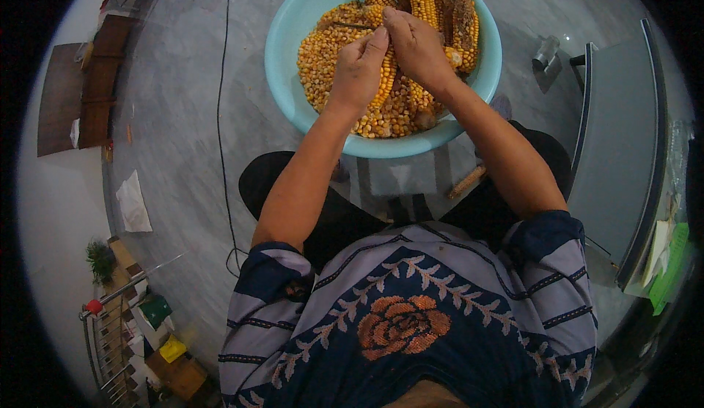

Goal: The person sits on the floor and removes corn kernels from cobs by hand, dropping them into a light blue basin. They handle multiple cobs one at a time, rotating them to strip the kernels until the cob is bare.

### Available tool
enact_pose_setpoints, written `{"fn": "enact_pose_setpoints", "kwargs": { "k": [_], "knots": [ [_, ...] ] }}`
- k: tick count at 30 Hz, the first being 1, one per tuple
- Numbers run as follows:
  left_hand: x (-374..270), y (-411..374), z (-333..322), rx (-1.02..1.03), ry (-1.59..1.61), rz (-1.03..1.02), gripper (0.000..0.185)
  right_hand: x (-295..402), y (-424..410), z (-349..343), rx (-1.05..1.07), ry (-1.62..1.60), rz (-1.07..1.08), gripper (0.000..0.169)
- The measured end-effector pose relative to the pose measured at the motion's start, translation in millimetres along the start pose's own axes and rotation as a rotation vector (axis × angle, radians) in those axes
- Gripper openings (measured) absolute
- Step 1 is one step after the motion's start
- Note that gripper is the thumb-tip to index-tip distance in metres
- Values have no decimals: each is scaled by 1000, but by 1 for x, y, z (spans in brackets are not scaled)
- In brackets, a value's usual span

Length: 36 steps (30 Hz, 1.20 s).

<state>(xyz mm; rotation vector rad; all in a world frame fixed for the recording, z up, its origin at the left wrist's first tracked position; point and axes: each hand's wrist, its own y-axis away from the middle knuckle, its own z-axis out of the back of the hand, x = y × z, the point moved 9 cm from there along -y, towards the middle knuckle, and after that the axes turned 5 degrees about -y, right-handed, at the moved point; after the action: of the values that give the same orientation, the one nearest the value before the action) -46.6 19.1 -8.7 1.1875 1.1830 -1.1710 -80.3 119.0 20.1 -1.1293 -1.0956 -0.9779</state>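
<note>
Both hands meet over a light-blue plastic basin [283, 72], thumbs almost touching. My left hand [357, 67] is curled round an ear of yellow corn [386, 80], whose kernels show between the wrists. Against the same ear, my right hand [415, 45] is closed, its fingertips mostly hidden. Loose corn kernels [319, 58] cover the left and front of the basin's inside. Several whole ears of corn [422, 3] lean at the back right, beside a brownish, husky cob [461, 3]. A thin dark rod [352, 25] lies on the kernels just beyond my left hand.
A bare corncob [467, 181] lies on the grey floor by my right leg. Left of the basin runs a black cable [220, 105]. A grey-topped table [616, 133] stands at the right, near a clear cup [545, 53] on the floor. White paper [133, 201] lies at the left.
</note>
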Motion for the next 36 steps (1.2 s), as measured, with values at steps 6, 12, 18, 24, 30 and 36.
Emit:
{"fn": "enact_pose_setpoints", "kwargs": {
  "k": [6,12,18,24,30,36],
  "knots": [
    [15,-2,9,-33,-78,69,42,4,-2,1,-33,54,94,45],
    [22,-2,6,-28,123,132,34,-2,-6,2,2,75,47,46],
    [3,3,-6,159,53,81,30,-4,-3,6,7,53,-92,47],
    [13,-1,5,67,-138,10,27,-1,-5,7,-21,123,18,47],
    [18,0,2,24,197,125,29,-1,-7,7,-32,146,39,47],
    [2,13,-10,114,281,259,27,-7,-10,10,-29,109,-31,51]
  ]
}}
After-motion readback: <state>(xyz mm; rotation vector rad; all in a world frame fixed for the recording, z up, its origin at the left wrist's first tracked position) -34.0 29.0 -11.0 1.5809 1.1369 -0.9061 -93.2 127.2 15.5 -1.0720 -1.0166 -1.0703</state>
